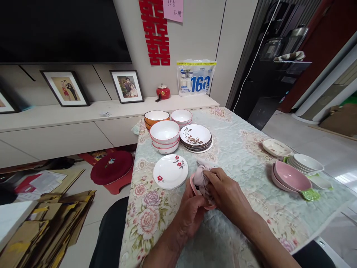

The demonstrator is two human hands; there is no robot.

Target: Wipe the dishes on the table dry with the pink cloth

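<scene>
My left hand [192, 209] is wrapped round a small pink dish [192, 183], most of which is covered by my hands and the cloth. A pale greyish-pink cloth [201, 175] is bunched in my right hand [227, 191] and pressed into the dish. Just beyond the left hand, white plates with red flowers [169, 169] lie on the table. Behind them stand stacked white bowls with pink rims [165, 136] and a pile of plates with brown flowers [196, 136].
Orange bowls [156, 116] and another pink-rimmed bowl stack [182, 117] stand at the back of the flowered tablecloth [150, 219]. On the right are pink bowls [292, 176], white bowls [308, 162] and an oval dish [276, 147]. A red stool [113, 167] and flattened cardboard [47, 227] are left.
</scene>
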